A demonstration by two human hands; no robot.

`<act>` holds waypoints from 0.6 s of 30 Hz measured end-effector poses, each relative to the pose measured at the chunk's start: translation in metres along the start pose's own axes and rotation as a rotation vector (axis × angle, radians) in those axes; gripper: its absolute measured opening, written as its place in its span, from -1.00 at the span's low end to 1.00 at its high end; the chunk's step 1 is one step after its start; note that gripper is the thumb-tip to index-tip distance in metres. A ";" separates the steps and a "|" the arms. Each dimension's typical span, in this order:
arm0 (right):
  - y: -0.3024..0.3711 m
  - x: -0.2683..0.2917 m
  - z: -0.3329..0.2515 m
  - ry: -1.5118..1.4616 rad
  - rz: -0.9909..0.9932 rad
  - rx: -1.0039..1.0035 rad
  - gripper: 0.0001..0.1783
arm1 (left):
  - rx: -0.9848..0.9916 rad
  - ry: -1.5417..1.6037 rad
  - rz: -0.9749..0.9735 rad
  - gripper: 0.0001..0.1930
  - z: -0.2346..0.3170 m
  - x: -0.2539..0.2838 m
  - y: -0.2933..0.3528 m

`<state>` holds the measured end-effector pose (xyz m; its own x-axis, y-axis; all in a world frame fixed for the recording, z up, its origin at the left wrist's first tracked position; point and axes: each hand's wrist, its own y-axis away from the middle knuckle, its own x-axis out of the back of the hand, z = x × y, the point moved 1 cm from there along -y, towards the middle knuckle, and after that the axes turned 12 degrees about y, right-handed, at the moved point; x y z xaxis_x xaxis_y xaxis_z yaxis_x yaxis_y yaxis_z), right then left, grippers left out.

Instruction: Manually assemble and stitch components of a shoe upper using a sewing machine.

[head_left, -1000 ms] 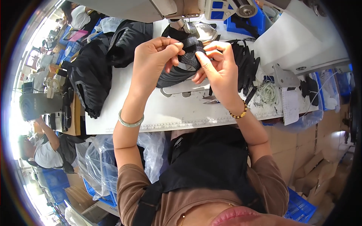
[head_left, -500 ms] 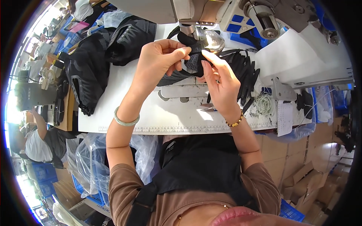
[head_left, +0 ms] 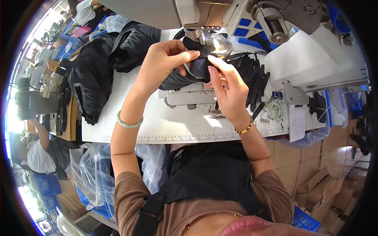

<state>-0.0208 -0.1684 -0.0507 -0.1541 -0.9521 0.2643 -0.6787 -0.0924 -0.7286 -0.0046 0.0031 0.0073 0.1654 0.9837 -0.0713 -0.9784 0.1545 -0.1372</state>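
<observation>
Fingertips, head view: right hand (head_left: 230, 84) has come slightly nearer the left hand (head_left: 167, 59) than half a second ago; a dark woven strip (head_left: 204, 52) now lies flatter between them, above the grey lining (head_left: 199, 67).
Left hand: thumb and forefinger appear pinched together on the strip's left end; the other fingers curl beneath.
Right hand: forefinger reaches to the strip's right end, thumb just below it, with a narrow gap between; whether they grip cloth I cannot tell.
Black shoe upper: its ribbed body (head_left: 176, 80) sits between and below the hands, under the sewing machine (head_left: 210, 13) and beside a shiny metal part (head_left: 223, 45).
Feel, as judged: light, soft and floppy, quick to fold or wrinkle; the textured weave should grip skin rather than slide, and nothing about it looks fragile.
Best hold: a light thumb-and-forefinger pinch at both ends of the strip, keeping it taut, with the ribbed body supported from below so its drape does not pull the edge askew.
Tabletop (head_left: 145, 118): two more black uppers lie to the left, one farther (head_left: 134, 46), one nearer (head_left: 88, 84); loose black strips (head_left: 254, 76) are heaped just right of the work, with a pale thread tangle (head_left: 275, 109) beyond.
</observation>
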 end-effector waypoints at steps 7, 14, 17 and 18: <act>0.001 0.001 0.001 0.035 -0.041 0.046 -0.72 | 0.010 -0.039 0.003 -0.81 0.004 0.000 -0.001; 0.001 0.003 0.003 0.114 -0.044 0.098 -0.70 | 0.007 -0.063 0.007 -0.80 0.007 -0.004 -0.002; 0.000 0.004 -0.001 0.138 -0.047 0.091 -0.70 | 0.034 -0.012 0.010 -0.80 0.006 -0.005 -0.002; 0.000 0.005 -0.003 0.141 -0.052 0.075 -0.70 | 0.031 -0.014 0.007 -0.80 0.006 -0.004 -0.002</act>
<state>-0.0234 -0.1720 -0.0477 -0.2230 -0.8953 0.3855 -0.6337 -0.1674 -0.7553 -0.0037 -0.0009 0.0135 0.1566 0.9859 -0.0587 -0.9830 0.1498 -0.1063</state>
